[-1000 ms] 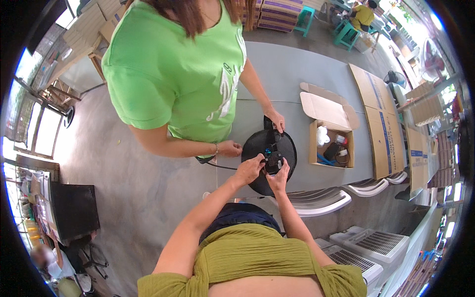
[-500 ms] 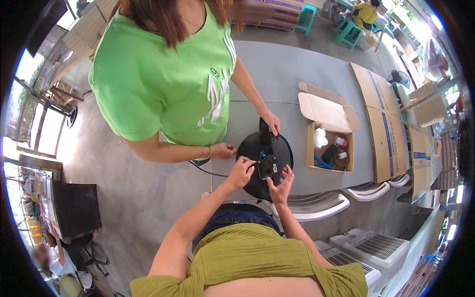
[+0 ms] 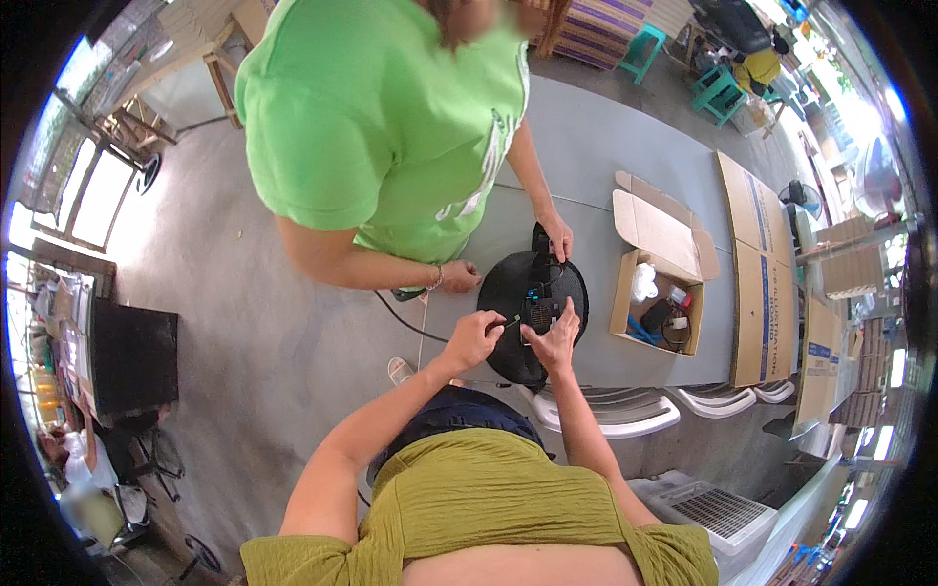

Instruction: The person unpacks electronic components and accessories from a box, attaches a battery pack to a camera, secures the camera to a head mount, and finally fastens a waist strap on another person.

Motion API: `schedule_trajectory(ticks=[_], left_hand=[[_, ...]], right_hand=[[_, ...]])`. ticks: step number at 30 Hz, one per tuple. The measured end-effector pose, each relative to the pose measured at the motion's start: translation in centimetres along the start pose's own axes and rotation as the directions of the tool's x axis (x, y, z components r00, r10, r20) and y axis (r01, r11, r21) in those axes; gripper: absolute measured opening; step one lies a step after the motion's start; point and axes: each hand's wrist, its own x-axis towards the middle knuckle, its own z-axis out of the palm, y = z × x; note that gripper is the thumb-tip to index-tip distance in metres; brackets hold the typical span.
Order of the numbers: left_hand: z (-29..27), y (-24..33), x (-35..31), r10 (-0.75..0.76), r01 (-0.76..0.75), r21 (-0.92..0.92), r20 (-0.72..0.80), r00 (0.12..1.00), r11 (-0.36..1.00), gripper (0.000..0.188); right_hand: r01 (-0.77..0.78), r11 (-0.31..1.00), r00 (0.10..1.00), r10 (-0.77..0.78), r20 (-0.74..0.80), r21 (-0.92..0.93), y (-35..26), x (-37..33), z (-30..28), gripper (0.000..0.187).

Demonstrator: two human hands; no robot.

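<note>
Left of the black disc (image 3: 508, 356), a dark cable (image 3: 410, 329) is curving toward it, and a co-worker's hand (image 3: 457, 277) is resting just beside its rim. Your left hand (image 3: 476, 339) is reaching over the disc's left edge; its thumb and fingertips are closing together and appear to be pinching a thin dark piece (image 3: 513, 320), whose long axis is pointing rightward and slightly away from you.

Near the disc's middle, the black device (image 3: 540, 314) is lying on top, its long axis seemingly running away from you. It is sitting just right of your left fingertips, with a small gap between. The co-worker's other hand (image 3: 559, 237) is touching the disc's far edge. Your right hand (image 3: 555, 340) is the nearer one, spreading thumb and fingers wide along the device's near and right sides; you cannot tell how firmly it is touching. Right of the disc, an open cardboard box (image 3: 621, 298) is standing well apart.
</note>
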Motion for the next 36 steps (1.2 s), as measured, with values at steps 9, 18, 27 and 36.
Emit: schedule_trajectory(ticks=[9, 18, 27, 36], left_hand=[[-1.0, 0.6, -1.3, -0.036, 0.039, -0.034, 0.084, 0.996, 0.999, 0.023], [-1.0, 0.9, -1.5, -0.038, 0.049, -0.085, 0.124, 0.992, 0.995, 0.027], [0.4, 1.3, 0.0, -0.054, 0.061, -0.066, 0.097, 0.994, 0.996, 0.028], [0.7, 1.4, 0.9, 0.035, -0.035, -0.013, 0.028, 0.999, 0.999, 0.025]], right_hand=[[-0.185, 0.975, 0.926, 0.214, 0.31, -0.12, -0.6, 4.2, -0.9, 0.115], [-0.714, 0.676, 0.642, 0.527, 0.557, 0.184, -0.7, 6.0, -2.7, 0.089], [-0.847, 0.139, 0.524, 0.383, 0.761, 0.513, -0.2, 6.8, -3.2, 0.041], [-0.771, 0.049, 0.568, 0.503, 0.651, 0.635, -0.6, 6.6, -1.0, 0.055]])
